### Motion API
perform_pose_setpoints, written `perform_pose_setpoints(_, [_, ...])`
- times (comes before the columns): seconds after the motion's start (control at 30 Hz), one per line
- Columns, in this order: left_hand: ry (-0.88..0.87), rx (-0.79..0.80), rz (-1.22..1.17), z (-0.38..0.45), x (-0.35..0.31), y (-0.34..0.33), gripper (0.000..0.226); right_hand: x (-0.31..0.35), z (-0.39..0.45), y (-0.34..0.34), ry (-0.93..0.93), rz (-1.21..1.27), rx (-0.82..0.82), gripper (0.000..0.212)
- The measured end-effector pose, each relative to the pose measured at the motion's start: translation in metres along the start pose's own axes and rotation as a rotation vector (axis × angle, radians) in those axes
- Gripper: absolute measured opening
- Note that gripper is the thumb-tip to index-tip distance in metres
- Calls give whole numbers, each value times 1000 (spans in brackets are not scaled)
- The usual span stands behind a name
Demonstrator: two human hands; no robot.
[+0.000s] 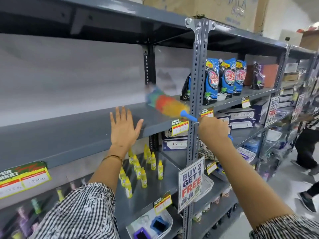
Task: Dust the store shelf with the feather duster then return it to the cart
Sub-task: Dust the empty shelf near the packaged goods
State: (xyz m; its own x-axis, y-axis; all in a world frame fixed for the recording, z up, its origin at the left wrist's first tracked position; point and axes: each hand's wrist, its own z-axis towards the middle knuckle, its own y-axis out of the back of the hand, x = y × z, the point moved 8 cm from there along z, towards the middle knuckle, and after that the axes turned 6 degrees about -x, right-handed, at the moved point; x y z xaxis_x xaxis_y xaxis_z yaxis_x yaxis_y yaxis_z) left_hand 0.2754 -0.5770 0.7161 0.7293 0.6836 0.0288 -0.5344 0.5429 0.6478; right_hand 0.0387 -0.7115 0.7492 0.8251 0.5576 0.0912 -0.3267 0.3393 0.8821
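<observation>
A grey metal store shelf (72,133) runs across the view at chest height, its board bare on the left. The feather duster (165,103), with blurred green, red and yellow feathers and a blue handle, lies across the shelf's right end beside the upright post. My right hand (213,129) is shut on the blue handle, just right of the post. My left hand (123,127) hovers open, fingers spread, over the shelf's front edge to the left of the duster. No cart is in view.
A perforated upright post (198,83) stands between the duster and blue detergent pouches (224,78). Small yellow bottles (141,169) fill the shelf below. A "Buy 2 Get 1 Free" sign (190,184) hangs on the post. Another person (309,142) walks in the aisle at right.
</observation>
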Motion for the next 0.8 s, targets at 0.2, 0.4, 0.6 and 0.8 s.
perform_pose_setpoints(0.2, [-72,-23,-79,0,-3,2,81,60,-17,9,228,54,-11,27])
perform_pose_setpoints(0.4, [51,-121,-197,-1,16,29,74,30,1,23,79,258,13,30])
perform_pose_setpoints(0.6, [110,-118,-31,-29,54,46,72,-7,-12,23,-90,201,18,27])
perform_pose_setpoints(0.8, [115,-86,62,-61,83,50,71,32,-33,16,26,131,118,26])
